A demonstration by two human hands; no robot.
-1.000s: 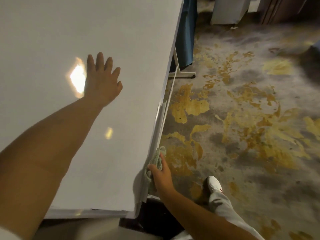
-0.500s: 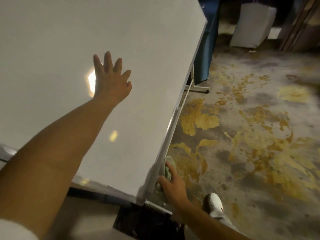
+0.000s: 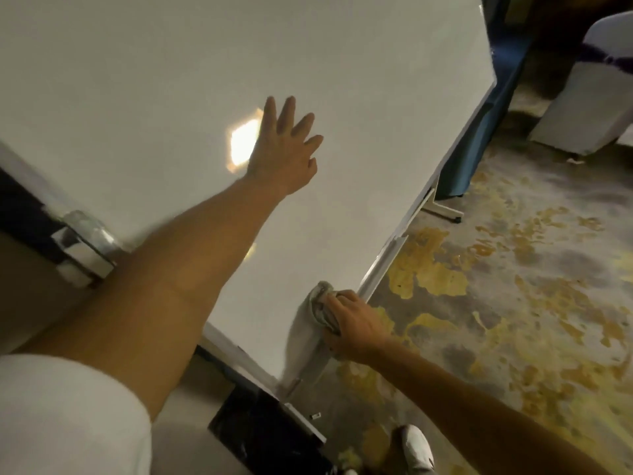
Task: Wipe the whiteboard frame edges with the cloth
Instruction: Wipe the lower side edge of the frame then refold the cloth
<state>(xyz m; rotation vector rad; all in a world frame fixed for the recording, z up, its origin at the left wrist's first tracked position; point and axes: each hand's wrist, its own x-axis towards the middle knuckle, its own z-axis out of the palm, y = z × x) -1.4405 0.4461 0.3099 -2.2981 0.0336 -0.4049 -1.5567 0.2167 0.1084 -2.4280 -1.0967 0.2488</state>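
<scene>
A large whiteboard (image 3: 164,80) fills the left and middle of the head view, tilted. Its pale frame edge (image 3: 445,159) runs down the right side toward the lower corner. My left hand (image 3: 284,152) rests flat on the board face, fingers spread, beside a bright light reflection. My right hand (image 3: 352,320) grips a bunched grey-green cloth (image 3: 320,303) and presses it against the frame edge near the lower right corner.
The floor (image 3: 513,303) is grey with yellow patches. The board's stand foot (image 3: 442,210) juts out on the floor. A blue cloth-covered object (image 3: 479,132) and a white-covered object (image 3: 589,108) stand at the back right. My white shoe (image 3: 416,447) is below.
The view has swung, so the board appears further tilted. My right hand with the cloth has slid a little up along the frame edge. My left hand stays flat on the board.
</scene>
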